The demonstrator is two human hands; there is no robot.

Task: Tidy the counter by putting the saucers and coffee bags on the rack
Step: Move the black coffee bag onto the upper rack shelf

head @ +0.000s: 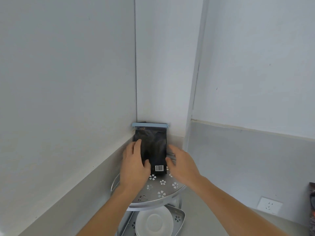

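a black coffee bag (153, 150), sealed with a pale blue clip (150, 125), stands upright on the rack's top shelf (163, 189), its long axis vertical, backed into the wall corner. the left hand (134, 167) grasps the bag's left side, fingers over its front; the right hand (182, 166) sits open just beside the right edge, apparently not gripping. white saucers (155, 220) rest on the lower shelf. the bag looks placed, so letting go seems next.

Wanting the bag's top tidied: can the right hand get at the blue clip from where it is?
Probably yes. The right hand is beside the coffee bag, and nothing stands between it and the blue clip above.
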